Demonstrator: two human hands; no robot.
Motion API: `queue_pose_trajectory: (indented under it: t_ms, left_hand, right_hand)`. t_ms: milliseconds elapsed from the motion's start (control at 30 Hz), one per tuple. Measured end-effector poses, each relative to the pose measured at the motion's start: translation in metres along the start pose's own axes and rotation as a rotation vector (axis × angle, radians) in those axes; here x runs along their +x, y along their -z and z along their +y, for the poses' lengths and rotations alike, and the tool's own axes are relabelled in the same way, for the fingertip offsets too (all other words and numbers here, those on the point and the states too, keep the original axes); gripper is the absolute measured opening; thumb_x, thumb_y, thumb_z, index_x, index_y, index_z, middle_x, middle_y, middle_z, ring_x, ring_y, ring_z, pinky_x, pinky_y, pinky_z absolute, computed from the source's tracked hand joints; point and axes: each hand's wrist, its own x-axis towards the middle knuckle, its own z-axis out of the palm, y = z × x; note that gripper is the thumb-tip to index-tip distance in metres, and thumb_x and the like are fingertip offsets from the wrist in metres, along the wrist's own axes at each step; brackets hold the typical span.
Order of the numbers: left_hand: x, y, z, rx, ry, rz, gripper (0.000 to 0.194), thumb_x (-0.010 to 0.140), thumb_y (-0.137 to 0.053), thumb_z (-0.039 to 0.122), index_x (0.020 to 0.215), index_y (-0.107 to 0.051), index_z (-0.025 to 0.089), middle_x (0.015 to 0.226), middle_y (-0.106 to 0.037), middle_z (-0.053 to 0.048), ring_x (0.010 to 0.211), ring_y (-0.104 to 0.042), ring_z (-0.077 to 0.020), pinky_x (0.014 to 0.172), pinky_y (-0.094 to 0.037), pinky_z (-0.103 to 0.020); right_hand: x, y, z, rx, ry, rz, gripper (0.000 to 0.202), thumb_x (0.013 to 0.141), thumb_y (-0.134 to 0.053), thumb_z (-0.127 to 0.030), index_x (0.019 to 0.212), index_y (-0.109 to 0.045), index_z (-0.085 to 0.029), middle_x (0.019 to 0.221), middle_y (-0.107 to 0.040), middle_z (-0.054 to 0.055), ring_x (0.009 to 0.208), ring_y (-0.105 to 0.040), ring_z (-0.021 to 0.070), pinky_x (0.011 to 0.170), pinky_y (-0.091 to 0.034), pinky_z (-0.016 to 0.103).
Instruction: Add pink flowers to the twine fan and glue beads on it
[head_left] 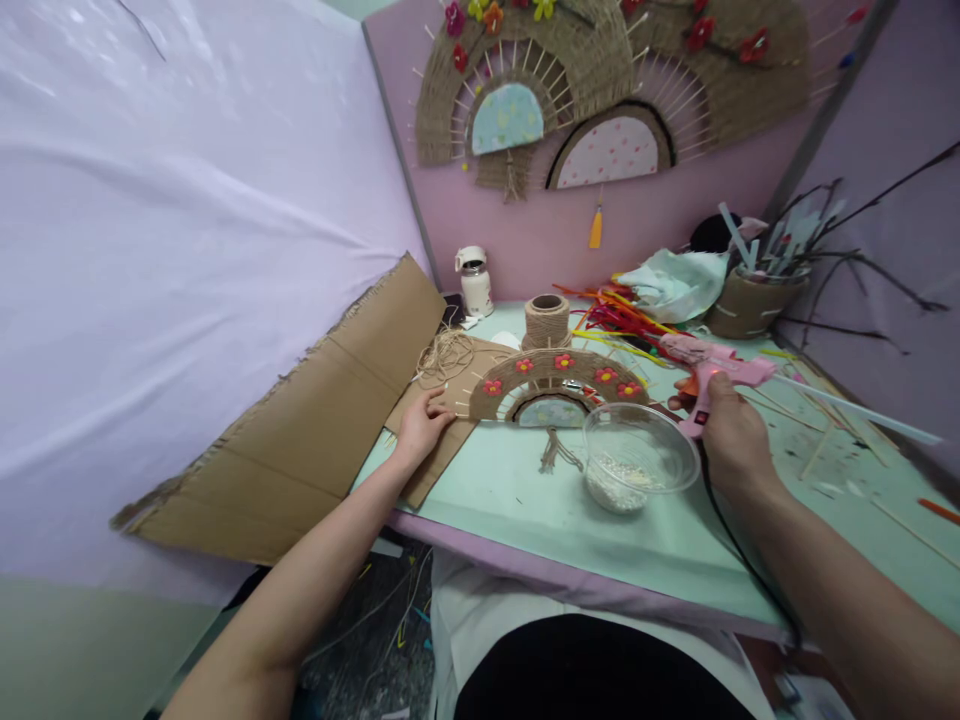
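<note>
In my right hand (731,430) is a pink glue gun (705,375), its nozzle pointing left, with a long clear glue stick (862,405) out of its back. My fingers are wrapped round the handle. My left hand (422,428) rests on a flat cardboard piece (435,465), fingers apart, close to the stick ends at the left of a twine-woven fan (517,385). Whether the fingertips touch those sticks is unclear. Red flowers with yellow centres line the fan's arch, and a twine tassel (551,450) hangs from it. A clear plastic bowl (637,450) holding small white beads covers the fan's lower right.
Behind the fan stands a twine spool (547,320); loose twine (446,357) lies left of it. A large cardboard sheet (300,430) leans at left. Further back are a white bottle (475,280), coloured pipe cleaners (622,315) and a pot (757,300) with branches. The gun's cord (739,550) trails down.
</note>
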Motion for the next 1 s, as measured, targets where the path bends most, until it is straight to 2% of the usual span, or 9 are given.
queue_pose_trajectory:
  t_ms: [167,433,667,833,1000]
  left_hand:
    - [0.000,0.000,0.001,-0.002,0.018,0.004,0.053,0.069,-0.072,0.024,0.119,-0.057,0.014,0.079,-0.073,-0.004,0.083,-0.069,-0.0214,0.088,-0.047,-0.036]
    - [0.001,0.000,-0.002,-0.002,0.008,0.007,0.053,0.068,-0.073,0.026,0.119,-0.058,0.016,0.078,-0.073,-0.004,0.082,-0.068,-0.0211,0.087,-0.047,-0.036]
    - [0.001,-0.001,-0.003,-0.016,0.003,0.000,0.053,0.069,-0.072,0.025,0.119,-0.058,0.015,0.078,-0.072,-0.004,0.081,-0.069,-0.0207,0.087,-0.048,-0.036]
    - [0.003,-0.001,-0.006,-0.001,0.015,-0.004,0.052,0.070,-0.072,0.025,0.119,-0.057,0.015,0.081,-0.073,-0.005,0.082,-0.068,-0.0216,0.086,-0.048,-0.037]
    - [0.001,-0.001,-0.003,0.000,0.012,-0.013,0.052,0.070,-0.071,0.023,0.120,-0.056,0.014,0.081,-0.073,-0.005,0.082,-0.069,-0.0213,0.089,-0.047,-0.037]
  right_hand:
    - [-0.005,-0.001,-0.004,-0.048,-0.001,0.006,0.044,0.079,-0.053,-0.057,0.073,-0.062,-0.015,0.058,-0.060,0.001,0.044,-0.048,0.0096,0.044,-0.036,0.021]
    - [-0.008,-0.003,-0.009,-0.063,-0.025,0.014,0.040,0.082,-0.049,-0.053,0.072,-0.061,-0.016,0.054,-0.057,0.000,0.043,-0.047,0.0117,0.043,-0.033,0.023]
    - [-0.009,-0.005,-0.010,-0.043,-0.021,0.004,0.042,0.080,-0.052,-0.057,0.071,-0.062,-0.017,0.059,-0.061,0.001,0.046,-0.050,0.0128,0.047,-0.037,0.025]
    - [-0.007,-0.003,-0.008,-0.045,-0.026,0.013,0.043,0.079,-0.053,-0.057,0.072,-0.062,-0.016,0.060,-0.061,0.002,0.046,-0.049,0.0111,0.045,-0.036,0.023]
    - [-0.001,0.000,0.000,-0.055,0.031,-0.030,0.046,0.078,-0.053,-0.061,0.075,-0.062,-0.016,0.058,-0.060,0.001,0.048,-0.052,0.0119,0.048,-0.041,0.024]
